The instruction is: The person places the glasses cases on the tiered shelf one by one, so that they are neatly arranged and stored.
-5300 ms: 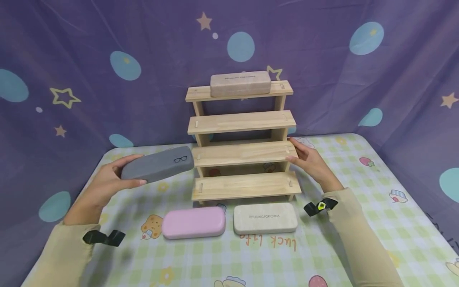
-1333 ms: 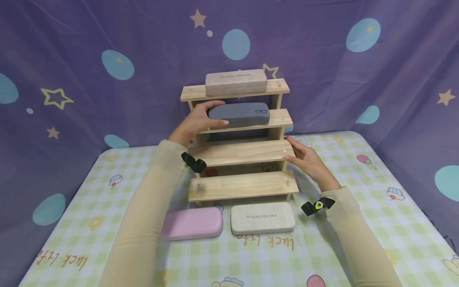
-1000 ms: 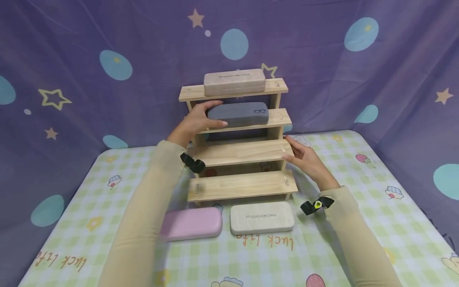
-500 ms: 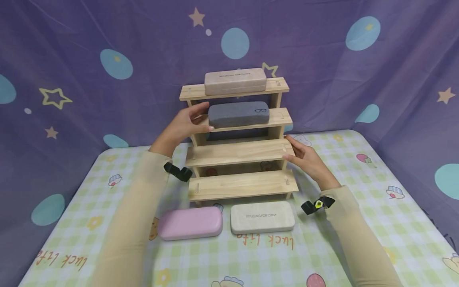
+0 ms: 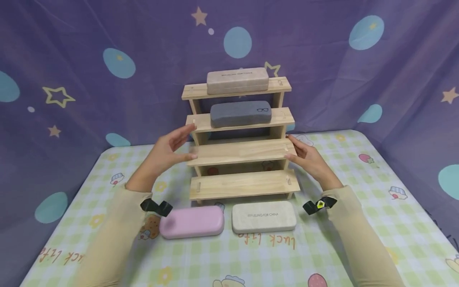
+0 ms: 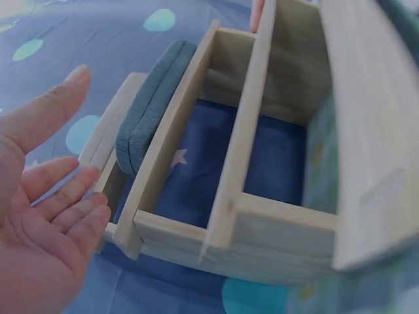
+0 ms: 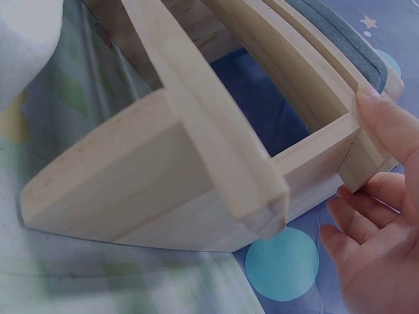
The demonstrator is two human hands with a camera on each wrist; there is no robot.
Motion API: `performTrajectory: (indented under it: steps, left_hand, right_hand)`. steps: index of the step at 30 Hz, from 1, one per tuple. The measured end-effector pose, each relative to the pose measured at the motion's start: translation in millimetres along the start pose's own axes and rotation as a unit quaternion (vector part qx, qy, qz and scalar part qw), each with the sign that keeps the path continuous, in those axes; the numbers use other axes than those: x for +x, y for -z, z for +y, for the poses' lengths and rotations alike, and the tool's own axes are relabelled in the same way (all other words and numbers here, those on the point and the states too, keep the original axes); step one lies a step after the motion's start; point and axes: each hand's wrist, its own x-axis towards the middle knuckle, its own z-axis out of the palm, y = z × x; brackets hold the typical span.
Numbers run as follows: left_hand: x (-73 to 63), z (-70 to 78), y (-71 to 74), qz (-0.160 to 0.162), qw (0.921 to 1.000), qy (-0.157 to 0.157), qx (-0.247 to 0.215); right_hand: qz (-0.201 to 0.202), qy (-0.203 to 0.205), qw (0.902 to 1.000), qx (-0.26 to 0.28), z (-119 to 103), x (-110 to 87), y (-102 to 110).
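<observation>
A four-step wooden display rack [image 5: 244, 185] stands against the back curtain. My left hand [image 5: 166, 149] is beside its left end, fingers spread and nothing between them; the left wrist view shows the bare palm [image 6: 49, 229]. A grey-blue glasses case [image 5: 240, 114] with a small spectacles print lies on the second step from the top. Above it, a beige glasses case [image 5: 237, 81] sits on the top step. My right hand [image 5: 310, 159] pinches the right end of the third step, thumb on top and fingers underneath, as the right wrist view shows.
In front of the rack, a pink glasses case [image 5: 192, 222] and a cream glasses case [image 5: 264, 217] lie side by side on the green checked tablecloth [image 5: 272, 265]. A purple curtain [image 5: 161, 79] rises close behind the rack.
My left hand carried the grey-blue case from the left onto the second step, let go of it, and drew back down and left. My right hand has stayed on the rack.
</observation>
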Motion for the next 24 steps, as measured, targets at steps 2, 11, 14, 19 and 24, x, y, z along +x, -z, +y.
performTrajectory:
  steps: [2, 11, 14, 19, 24]
  left_hand:
    - [-8.8, -2.1, 0.1, -0.005, 1.0000, -0.008, -0.003]
    - [-42.8, -17.1, -8.9, -0.030, 0.9983, -0.038, -0.033]
    - [-53.7, -22.4, -13.9, -0.046, 0.9971, -0.041, -0.044]
    - [-69.8, -33.6, -20.9, -0.077, 0.9955, -0.031, -0.044]
    - [-83.5, -44.3, -26.5, -0.110, 0.9923, -0.018, -0.053]
  right_hand:
    - [0.001, 0.000, 1.0000, 0.003, 0.8, 0.0, 0.7]
    - [0.003, 0.004, 0.9999, 0.012, 2.3, 1.3, 1.3]
    - [0.001, 0.003, 0.9999, 0.014, 2.5, 2.2, 1.0]
    - [-0.001, 0.005, 0.9999, 0.012, 1.5, 2.0, 0.8]
    - [-0.005, 0.003, 1.0000, 0.008, 1.1, 0.6, 1.5]
